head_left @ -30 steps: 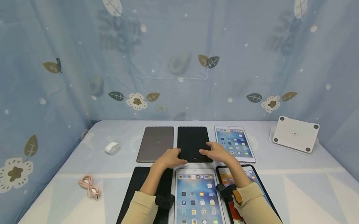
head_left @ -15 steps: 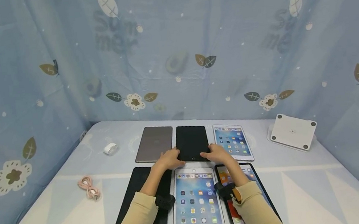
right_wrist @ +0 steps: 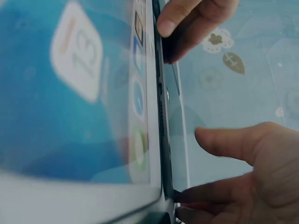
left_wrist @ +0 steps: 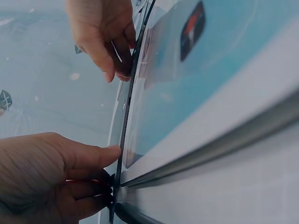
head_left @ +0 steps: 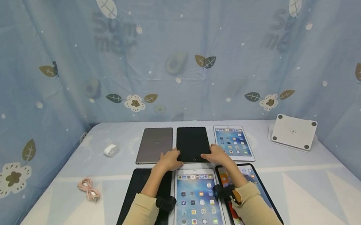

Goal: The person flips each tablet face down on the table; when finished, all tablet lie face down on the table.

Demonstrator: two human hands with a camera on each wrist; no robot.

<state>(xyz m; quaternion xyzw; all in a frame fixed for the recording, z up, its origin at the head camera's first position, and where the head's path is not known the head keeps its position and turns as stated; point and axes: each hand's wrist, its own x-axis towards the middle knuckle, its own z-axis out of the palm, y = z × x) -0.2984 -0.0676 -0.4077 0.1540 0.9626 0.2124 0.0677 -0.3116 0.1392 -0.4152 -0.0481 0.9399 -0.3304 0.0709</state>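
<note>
note black tablet (head_left: 192, 142) lying flat, screen dark; use as landmark. see left hand (head_left: 170, 160) at its left front corner: fingers loosely bent, thumb set apart, tips touching the edge, nothing clasped. see right hand (head_left: 219, 154) at its right front corner: thumb spread over the screen, fingers touching the right edge, nothing clasped. find grey tablet (head_left: 155, 144) just left of the black tablet; far white tablet (head_left: 233, 141) just right of it, screen lit. find near white tablet (head_left: 197, 202) directly in front; dark tablet (head_left: 141, 177) to the front left and rimmed tablet (head_left: 250, 173) to the front right, both partly hidden. find adapter (head_left: 110, 150) and pink cable (head_left: 89, 190) well to its left, white plate (head_left: 295, 132) well to its right.
</note>
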